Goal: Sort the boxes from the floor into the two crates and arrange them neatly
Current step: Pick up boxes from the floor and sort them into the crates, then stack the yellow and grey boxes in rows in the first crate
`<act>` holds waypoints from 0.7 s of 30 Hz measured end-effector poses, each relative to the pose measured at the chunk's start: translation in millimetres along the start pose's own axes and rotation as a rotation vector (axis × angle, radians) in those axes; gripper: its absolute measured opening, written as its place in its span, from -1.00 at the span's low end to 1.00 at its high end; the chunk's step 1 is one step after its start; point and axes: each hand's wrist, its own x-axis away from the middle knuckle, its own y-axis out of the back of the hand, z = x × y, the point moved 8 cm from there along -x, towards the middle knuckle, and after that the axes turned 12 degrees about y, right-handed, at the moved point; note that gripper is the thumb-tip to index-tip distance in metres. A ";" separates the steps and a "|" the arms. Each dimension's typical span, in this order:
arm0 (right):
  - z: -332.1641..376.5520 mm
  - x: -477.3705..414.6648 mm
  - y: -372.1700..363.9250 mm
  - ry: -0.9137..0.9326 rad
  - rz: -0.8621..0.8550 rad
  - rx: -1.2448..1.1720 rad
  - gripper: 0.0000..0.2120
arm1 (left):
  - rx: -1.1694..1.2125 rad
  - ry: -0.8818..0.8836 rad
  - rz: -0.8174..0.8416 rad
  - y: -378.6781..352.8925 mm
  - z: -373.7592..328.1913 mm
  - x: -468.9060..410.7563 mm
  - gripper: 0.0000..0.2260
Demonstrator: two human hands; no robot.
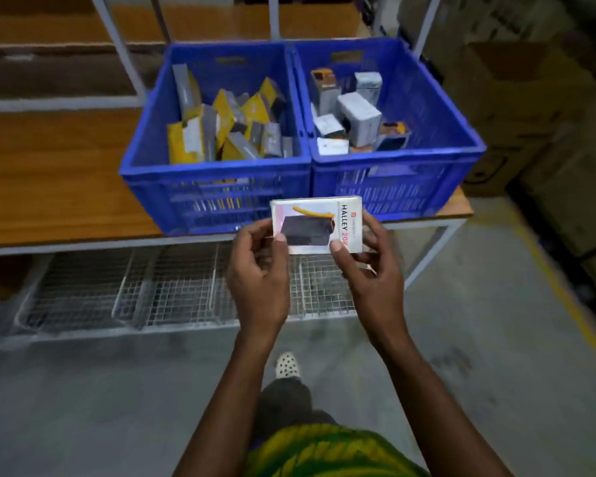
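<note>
I hold a white box point(315, 218) printed with a dark device and the word HALLEY flat between both hands, in front of the crates. My left hand point(258, 270) grips its left edge and my right hand point(369, 266) its right edge. Two blue crates stand side by side on a wooden table. The left crate point(152, 142) holds several yellow and grey boxes point(227, 129) lying at jumbled angles. Several white and grey boxes point(356, 115) lie loosely in the right crate point(461, 139).
The wooden table point(55, 187) has a white metal frame and wire mesh baskets point(152, 290) underneath. Cardboard cartons point(547, 132) are stacked at the right. Grey concrete floor point(479, 339) with a yellow line runs along the right. My foot point(287, 364) shows below.
</note>
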 end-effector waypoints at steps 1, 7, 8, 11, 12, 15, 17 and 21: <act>0.9 -20.2 -0.7 0.019 -0.033 0.013 -0.47 | -0.017 -0.043 0.007 -15.0 -10.9 -15.8 -0.83; 20.6 -125.4 19.5 0.227 -0.198 0.271 -0.52 | -0.130 -0.235 0.160 -111.1 -61.7 -87.1 -0.67; 21.3 -139.3 24.3 0.270 -0.227 0.348 -0.54 | -0.142 -0.251 0.181 -125.3 -64.0 -95.4 -0.63; 14.4 -176.2 35.1 0.360 -0.274 0.506 -0.56 | -0.180 -0.260 0.235 -161.9 -63.7 -116.4 -0.58; 9.2 -188.0 39.3 0.372 -0.281 0.538 -0.56 | -0.195 -0.245 0.264 -174.5 -62.7 -121.4 -0.57; -8.6 -223.2 51.5 0.352 -0.274 0.575 -0.54 | -0.230 -0.210 0.334 -207.8 -61.3 -130.4 -0.55; -17.4 -245.0 58.5 0.341 -0.239 0.593 -0.56 | -0.264 -0.206 0.338 -225.7 -62.5 -135.4 -0.53; -24.2 -279.4 72.1 0.412 -0.224 0.763 -0.66 | -0.302 -0.159 0.346 -251.2 -61.0 -148.5 -0.54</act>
